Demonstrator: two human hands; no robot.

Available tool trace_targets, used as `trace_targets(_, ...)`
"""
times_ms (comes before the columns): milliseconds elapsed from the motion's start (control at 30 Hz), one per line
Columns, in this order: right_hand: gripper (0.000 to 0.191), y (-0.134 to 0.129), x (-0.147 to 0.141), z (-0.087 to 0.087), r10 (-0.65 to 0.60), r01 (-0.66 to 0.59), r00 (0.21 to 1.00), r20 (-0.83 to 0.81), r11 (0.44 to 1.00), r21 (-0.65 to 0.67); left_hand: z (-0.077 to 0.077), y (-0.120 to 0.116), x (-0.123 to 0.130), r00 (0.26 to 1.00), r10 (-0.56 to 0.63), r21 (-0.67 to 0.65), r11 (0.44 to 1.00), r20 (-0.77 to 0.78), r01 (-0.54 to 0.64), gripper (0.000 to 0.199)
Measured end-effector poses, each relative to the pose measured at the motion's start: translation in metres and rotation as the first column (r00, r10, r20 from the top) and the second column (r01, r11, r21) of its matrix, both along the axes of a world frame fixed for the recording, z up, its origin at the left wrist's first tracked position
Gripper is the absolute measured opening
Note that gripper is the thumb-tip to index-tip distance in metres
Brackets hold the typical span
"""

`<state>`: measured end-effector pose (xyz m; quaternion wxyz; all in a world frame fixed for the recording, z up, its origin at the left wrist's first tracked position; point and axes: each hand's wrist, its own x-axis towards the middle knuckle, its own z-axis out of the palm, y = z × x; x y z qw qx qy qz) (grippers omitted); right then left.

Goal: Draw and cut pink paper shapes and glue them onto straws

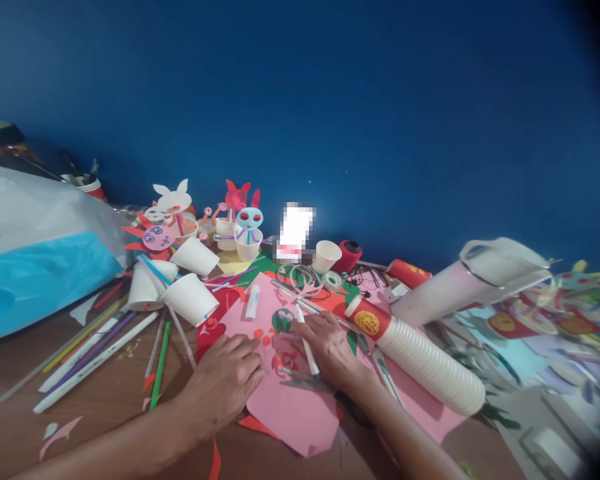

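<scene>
My right hand [327, 347] is closed around a white marker pen [307, 350] over a pink paper sheet [300, 423]. My left hand [230, 373] rests at the sheet's left side with its fingers curled; a small dark bit shows at the fingertips, too little to name. Between the hands lie a red paper cut-out with drawn lines [286, 363] and small orange paper dots [265, 338]. A dark green paper circle with a drawn face [282, 320] is just beyond. Scissors [305, 385] lie beneath my right wrist, blades pointing left. A white glue tube [252, 303] is farther back.
A long stack of paper cups [430, 360] lies at the right, beside a white pitcher [480, 280]. Tipped cups [190, 300], pens and straws [160, 367] cover the left. Paper-cup puppets [249, 233] and a bright, blurred-out screen [295, 230] stand by the blue wall.
</scene>
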<state>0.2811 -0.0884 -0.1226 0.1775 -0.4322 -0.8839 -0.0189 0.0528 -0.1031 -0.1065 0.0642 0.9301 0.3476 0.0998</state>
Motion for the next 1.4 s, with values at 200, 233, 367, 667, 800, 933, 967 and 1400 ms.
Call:
trace_targets(200, 0.015, 0.000, -0.001, -0.006, -0.051, 0.050, 0.998, 0.026, 0.998, 0.035, -0.003, -0.002, 0.001, 1.000, -0.001, 0.002, 1.000, 0.014, 0.001, 0.026)
trace_targets(233, 0.015, -0.001, -0.002, -0.004, -0.051, 0.051, 0.999, 0.008, 0.998, 0.038, -0.004, -0.003, 0.001, 1.000, -0.003, -0.003, 1.000, -0.006, 0.003, 0.025)
trace_targets(367, 0.017, -0.006, -0.008, 0.007, 0.058, -0.055, 0.994, -0.095, 0.998, 0.034, -0.007, -0.004, 0.002, 0.999, 0.025, 0.007, 1.000, -0.039, -0.024, 0.022)
trace_targets(667, 0.011, -0.013, -0.021, 0.009, 0.252, -0.255, 0.967, -0.041, 0.965, -0.068, -0.014, -0.005, 0.002, 1.000, 0.000, 0.053, 0.999, -0.003, 0.000, 0.020)
trace_targets(800, 0.012, -0.011, -0.018, 0.010, 0.236, -0.236, 0.972, -0.016, 0.970, -0.050, -0.009, -0.006, 0.002, 0.999, -0.032, 0.040, 0.999, 0.000, 0.032, 0.023)
trace_targets(933, 0.011, -0.010, -0.017, 0.010, 0.235, -0.235, 0.972, -0.009, 0.972, -0.029, -0.006, -0.009, 0.004, 0.996, 0.040, -0.019, 0.999, 0.078, -0.039, 0.020)
trace_targets(967, 0.011, -0.010, -0.017, 0.009, 0.233, -0.234, 0.972, -0.008, 0.972, -0.021, -0.006, -0.010, 0.004, 0.995, 0.057, -0.024, 0.998, 0.088, -0.055, 0.019)
trace_targets(1400, 0.007, -0.009, -0.014, 0.006, 0.270, -0.268, 0.962, -0.029, 0.962, 0.060, -0.005, -0.013, 0.004, 0.997, 0.075, -0.002, 0.997, -0.006, -0.075, 0.020)
